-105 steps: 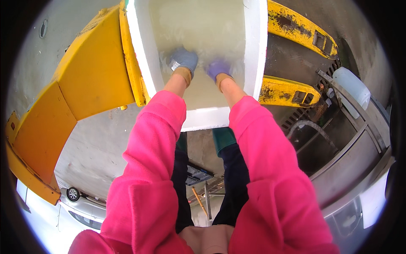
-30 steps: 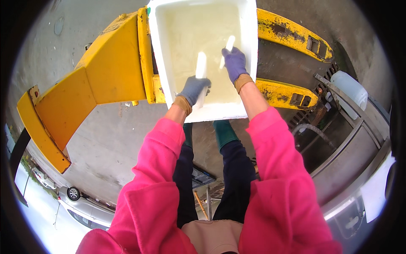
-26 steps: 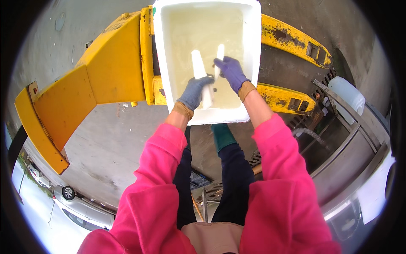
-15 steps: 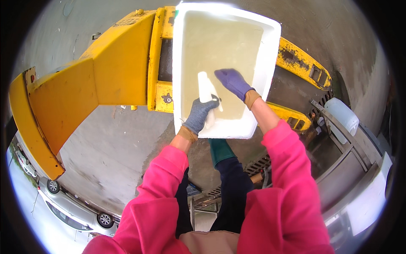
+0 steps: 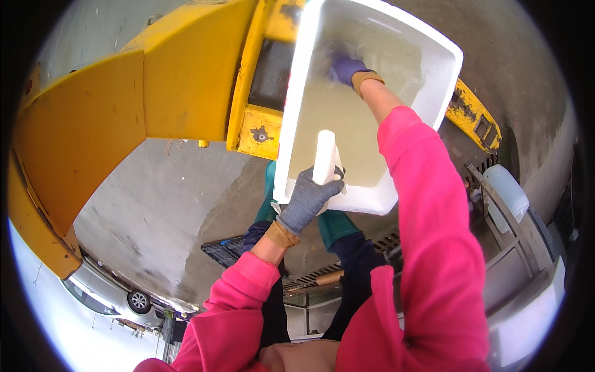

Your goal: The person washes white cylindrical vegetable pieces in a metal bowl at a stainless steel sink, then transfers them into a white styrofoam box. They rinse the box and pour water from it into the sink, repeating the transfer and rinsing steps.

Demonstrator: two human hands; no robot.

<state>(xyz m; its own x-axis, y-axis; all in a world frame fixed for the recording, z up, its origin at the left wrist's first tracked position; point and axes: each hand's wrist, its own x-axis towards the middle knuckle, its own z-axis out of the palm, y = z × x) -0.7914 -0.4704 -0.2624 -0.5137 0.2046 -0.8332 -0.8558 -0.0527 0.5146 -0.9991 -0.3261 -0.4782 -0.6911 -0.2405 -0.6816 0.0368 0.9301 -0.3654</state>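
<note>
A white foam box (image 5: pixel 441 74) of murky, yellowish water stands in front of me. My left hand (image 5: pixel 310 195), in a grey glove, is closed round a long, pale white piece (image 5: pixel 324 155) near the box's near edge. A second thin white length shows beside it; I cannot make out their exact kind. My right hand (image 5: pixel 348 68), in a purple glove, reaches into the water toward the far left part of the box. Its fingers are under the surface and smeared by motion, so whether they hold anything is hidden.
The box rests on a yellow pallet jack (image 5: pixel 186 74), whose fork (image 5: pixel 474 118) sticks out at the right. A metal frame with a translucent plastic container (image 5: pixel 505 189) stands at the right. A dark crate (image 5: pixel 224 249), a floor drain and a parked car (image 5: pixel 114 291) also show.
My right hand has moved farther away and down into the water. My left hand, still gripping the white piece, has come nearer to me. The whole view has shifted and tilted.
</note>
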